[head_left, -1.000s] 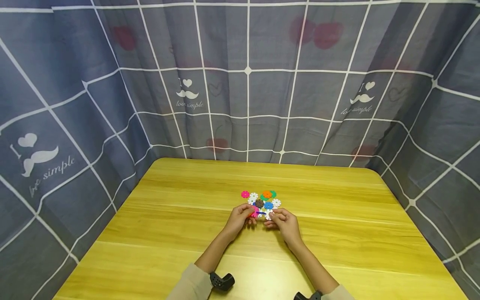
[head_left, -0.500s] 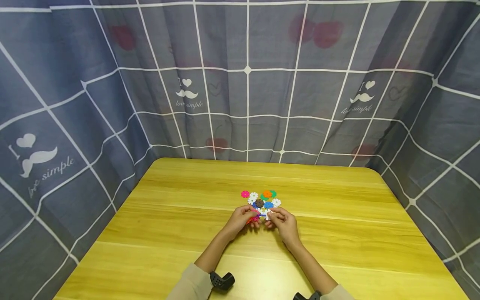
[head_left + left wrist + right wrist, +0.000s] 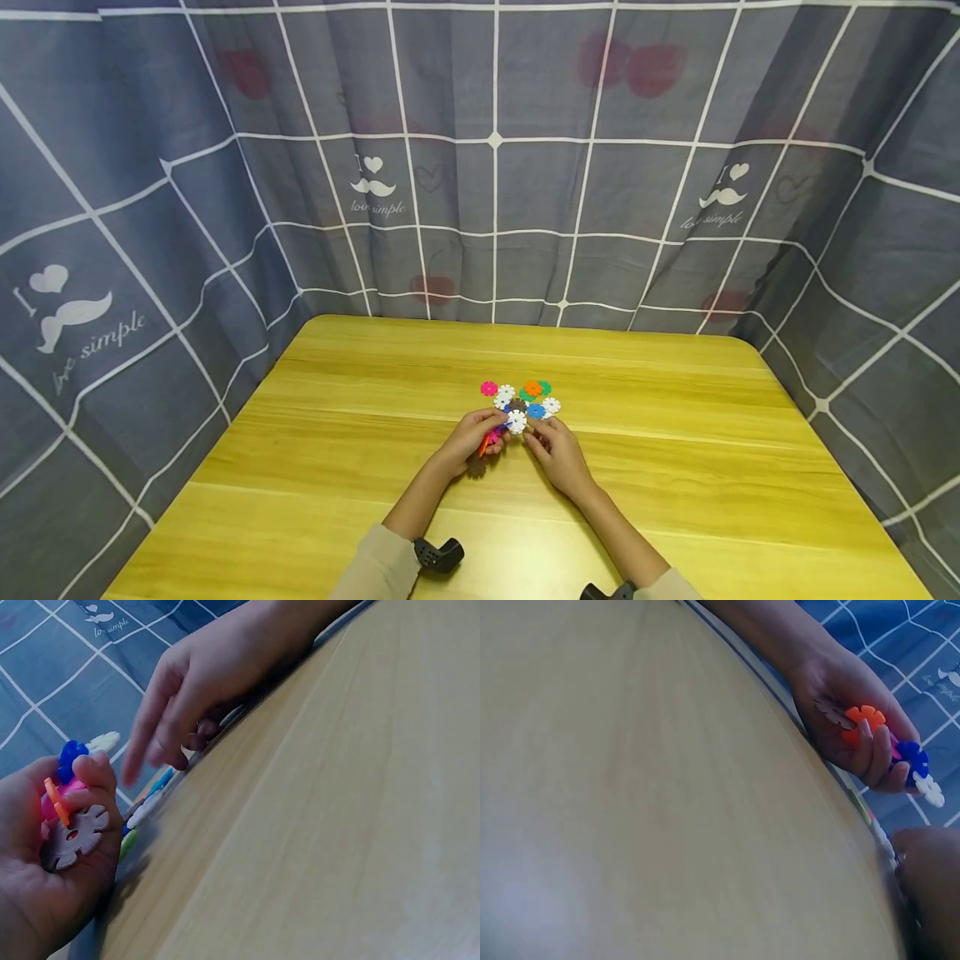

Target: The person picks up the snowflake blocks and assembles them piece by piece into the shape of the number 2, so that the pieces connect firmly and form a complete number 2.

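Note:
My left hand (image 3: pixel 463 443) grips a chain of slotted plastic snowflake discs joined edge to edge. Its brown disc (image 3: pixel 79 838) lies against the palm, followed by an orange disc (image 3: pixel 866 716), a pink disc (image 3: pixel 69 792) partly covered by the fingers, and a blue disc (image 3: pixel 913 756). The white disc (image 3: pixel 517 422) forms the far end and sticks out past the fingertips. My right hand (image 3: pixel 561 454) is just to the right of that end, fingers extended downward and apart from the chain in the left wrist view, holding nothing visible.
Beyond the hands, loose discs lie on the wooden table (image 3: pixel 375 375): a pink disc (image 3: pixel 489 388), an orange disc (image 3: pixel 533 388), a light blue disc (image 3: pixel 536 412), a white disc (image 3: pixel 551 405) and several others. A grid-patterned curtain (image 3: pixel 450 192) surrounds the table's far sides.
The right hand has let go of the white disc at the chain's end. The left hand has shifted slightly left and turned, so the brown disc now shows below it.

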A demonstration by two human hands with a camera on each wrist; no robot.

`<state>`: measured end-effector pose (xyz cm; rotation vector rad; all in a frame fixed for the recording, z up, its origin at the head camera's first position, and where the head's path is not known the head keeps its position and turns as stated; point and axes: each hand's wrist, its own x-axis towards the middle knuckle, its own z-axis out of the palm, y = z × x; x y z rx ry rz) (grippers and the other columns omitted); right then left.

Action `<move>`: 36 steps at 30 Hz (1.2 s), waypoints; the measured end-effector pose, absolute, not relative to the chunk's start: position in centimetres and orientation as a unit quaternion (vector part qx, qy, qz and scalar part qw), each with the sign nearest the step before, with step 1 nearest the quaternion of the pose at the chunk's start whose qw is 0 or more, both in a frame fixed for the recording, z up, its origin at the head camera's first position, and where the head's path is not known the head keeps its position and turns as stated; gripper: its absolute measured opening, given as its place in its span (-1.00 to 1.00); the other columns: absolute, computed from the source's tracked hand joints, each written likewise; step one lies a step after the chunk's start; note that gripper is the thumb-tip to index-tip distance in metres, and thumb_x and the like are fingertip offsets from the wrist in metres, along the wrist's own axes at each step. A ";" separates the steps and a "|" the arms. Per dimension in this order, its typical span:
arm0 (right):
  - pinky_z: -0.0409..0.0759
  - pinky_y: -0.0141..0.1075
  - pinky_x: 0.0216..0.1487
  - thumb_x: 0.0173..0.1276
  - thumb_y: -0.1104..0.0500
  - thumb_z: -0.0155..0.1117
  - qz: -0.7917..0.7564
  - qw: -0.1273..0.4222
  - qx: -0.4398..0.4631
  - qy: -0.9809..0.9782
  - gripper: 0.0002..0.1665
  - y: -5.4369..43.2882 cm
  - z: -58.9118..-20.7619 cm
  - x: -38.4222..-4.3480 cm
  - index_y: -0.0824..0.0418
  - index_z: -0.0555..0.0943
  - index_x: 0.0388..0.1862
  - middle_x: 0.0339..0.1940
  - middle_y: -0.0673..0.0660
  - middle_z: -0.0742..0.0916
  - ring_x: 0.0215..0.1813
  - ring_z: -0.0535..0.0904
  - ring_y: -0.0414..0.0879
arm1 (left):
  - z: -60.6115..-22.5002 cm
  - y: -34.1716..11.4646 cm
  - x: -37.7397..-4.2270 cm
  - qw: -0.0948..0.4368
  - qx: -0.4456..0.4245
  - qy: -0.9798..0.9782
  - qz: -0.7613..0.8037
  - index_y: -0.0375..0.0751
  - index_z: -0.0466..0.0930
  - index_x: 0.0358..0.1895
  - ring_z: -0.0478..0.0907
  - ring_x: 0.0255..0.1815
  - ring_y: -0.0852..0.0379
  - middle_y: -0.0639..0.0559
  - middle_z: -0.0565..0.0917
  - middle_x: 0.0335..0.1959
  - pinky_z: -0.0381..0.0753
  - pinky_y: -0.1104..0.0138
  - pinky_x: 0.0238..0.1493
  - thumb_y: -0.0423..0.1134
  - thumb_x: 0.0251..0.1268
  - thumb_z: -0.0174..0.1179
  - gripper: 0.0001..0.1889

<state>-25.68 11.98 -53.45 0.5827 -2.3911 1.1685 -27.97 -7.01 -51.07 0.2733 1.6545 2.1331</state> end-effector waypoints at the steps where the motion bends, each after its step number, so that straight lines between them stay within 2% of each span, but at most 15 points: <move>1: 0.43 -0.42 -0.45 0.22 0.21 0.31 0.394 0.215 0.222 -0.866 -0.74 12.0 -53.5 -25.7 0.21 0.67 -0.09 -0.42 -0.08 0.52 -0.41 0.39 -0.26 | -51.0 -7.0 -28.0 0.214 0.094 0.588 0.774 -0.30 0.46 -0.23 0.40 -0.74 0.31 -0.04 0.54 -0.54 0.40 0.55 -0.71 -0.13 0.34 0.08 -0.75; 5: 0.41 -0.40 -0.42 0.09 0.17 0.43 0.353 0.245 0.228 -0.874 -0.82 11.9 -53.6 -25.5 0.14 0.69 -0.30 -0.42 -0.05 0.50 -0.37 0.35 -0.23 | -51.0 -7.1 -28.0 0.213 0.082 0.568 0.791 -0.24 0.41 -0.31 0.36 -0.77 0.33 0.00 0.51 -0.58 0.35 0.57 -0.73 -0.10 0.32 0.10 -0.75; 8: 0.39 -0.39 -0.43 0.03 0.11 0.48 0.346 0.254 0.207 -0.879 -0.73 11.9 -53.5 -25.4 0.15 0.67 -0.27 -0.42 -0.02 0.51 -0.37 0.33 -0.23 | -51.0 -7.1 -28.0 0.208 0.086 0.571 0.790 -0.22 0.40 -0.36 0.31 -0.79 0.34 0.02 0.49 -0.59 0.28 0.58 -0.77 -0.10 0.32 0.10 -0.75; 13: 0.40 -0.34 -0.37 0.01 0.05 0.49 0.340 0.232 0.181 -0.893 -0.64 12.0 -53.4 -25.2 0.18 0.66 -0.22 -0.37 -0.02 0.51 -0.33 0.32 -0.22 | -51.1 -7.2 -27.9 0.211 0.105 0.583 0.778 -0.22 0.42 -0.35 0.27 -0.82 0.35 0.03 0.49 -0.59 0.22 0.55 -0.82 -0.10 0.33 0.09 -0.76; 17: 0.46 -0.37 -0.43 0.03 0.19 0.47 0.434 0.207 0.172 -0.860 -0.71 12.1 -53.3 -25.3 0.20 0.58 -0.28 -0.44 -0.03 0.56 -0.42 0.42 -0.21 | -50.9 -7.2 -27.8 0.214 0.114 0.587 0.773 -0.23 0.42 -0.32 0.27 -0.83 0.34 0.03 0.48 -0.59 0.21 0.53 -0.83 -0.13 0.36 0.05 -0.78; 21: 0.56 -0.37 -0.50 0.09 0.41 0.36 0.552 0.202 0.171 -0.791 -0.79 12.0 -51.6 -24.5 0.34 0.58 -0.26 -0.49 0.12 0.65 -0.49 0.56 -0.06 | -51.0 -7.1 -27.9 0.205 0.107 0.595 0.770 -0.25 0.40 -0.31 0.27 -0.83 0.33 0.03 0.47 -0.59 0.21 0.53 -0.83 -0.14 0.36 0.06 -0.78; 24: 0.62 -0.29 -0.44 0.12 0.46 0.30 0.585 0.203 0.179 -0.764 -0.80 11.8 -50.5 -23.8 0.45 0.59 -0.23 -0.43 0.27 0.68 -0.43 0.61 0.12 | -51.0 -7.0 -27.8 0.197 0.108 0.603 0.765 -0.29 0.41 -0.28 0.28 -0.82 0.33 0.01 0.46 -0.58 0.24 0.54 -0.82 -0.17 0.37 0.04 -0.78; 26: 0.63 -0.27 -0.44 0.14 0.46 0.29 0.592 0.205 0.190 -0.756 -0.81 11.9 -50.8 -23.9 0.46 0.58 -0.23 -0.43 0.30 0.67 -0.43 0.62 0.16 | -51.0 -6.9 -27.8 0.193 0.112 0.608 0.762 -0.33 0.42 -0.24 0.29 -0.81 0.32 -0.01 0.46 -0.58 0.25 0.54 -0.80 -0.19 0.38 0.02 -0.78; 30: 0.63 -0.30 -0.41 0.14 0.43 0.29 0.602 0.210 0.193 -0.746 -0.85 12.0 -52.3 -24.7 0.40 0.57 -0.28 -0.44 0.24 0.69 -0.43 0.65 0.10 | -50.9 -6.9 -27.7 0.192 0.122 0.617 0.753 -0.39 0.40 -0.21 0.30 -0.81 0.30 -0.03 0.46 -0.59 0.27 0.52 -0.80 -0.21 0.42 -0.02 -0.76; 36: 0.62 -0.39 -0.40 0.16 0.33 0.33 0.562 0.237 0.212 -0.764 -0.88 12.1 -53.6 -25.5 0.21 0.56 -0.35 -0.45 0.07 0.71 -0.43 0.66 -0.07 | -50.9 -6.9 -27.8 0.192 0.131 0.626 0.745 -0.41 0.37 -0.20 0.32 -0.81 0.29 -0.02 0.46 -0.61 0.29 0.52 -0.79 -0.21 0.44 -0.06 -0.75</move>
